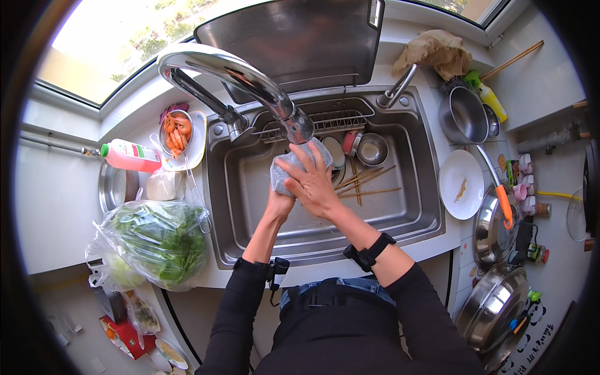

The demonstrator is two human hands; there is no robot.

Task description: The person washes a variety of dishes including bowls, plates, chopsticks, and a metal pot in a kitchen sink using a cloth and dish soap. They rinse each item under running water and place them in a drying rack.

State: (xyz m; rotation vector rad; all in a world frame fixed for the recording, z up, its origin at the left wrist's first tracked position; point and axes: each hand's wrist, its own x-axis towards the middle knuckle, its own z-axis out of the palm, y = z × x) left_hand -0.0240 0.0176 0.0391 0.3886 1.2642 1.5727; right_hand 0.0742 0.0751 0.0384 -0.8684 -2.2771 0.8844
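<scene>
Below the spout of the chrome faucet (pixel 300 127), a grey mesh dishcloth (pixel 282 177) is between my two hands. My left hand (pixel 280 202) supports the cloth from underneath, its fingers mostly hidden by it. Across the top lies my right hand (pixel 313 183), fingers spread and touching the cloth. Both hands are above the stainless steel sink (pixel 262 215). Wooden chopsticks (pixel 358 183) lie scattered on its floor to the right of my hands. Behind them are a small steel bowl (pixel 372 149) and a red-sided container (pixel 350 142). Whether water is running cannot be seen.
Left of the sink sit a bowl of cooked shrimp (pixel 177 133), a pink liquid bottle (pixel 133 156) and bagged leafy greens (pixel 159 241). To the right are a white plate (pixel 461 185) and a saucepan (pixel 464 116). A sink cover (pixel 300 42) leans behind the faucet.
</scene>
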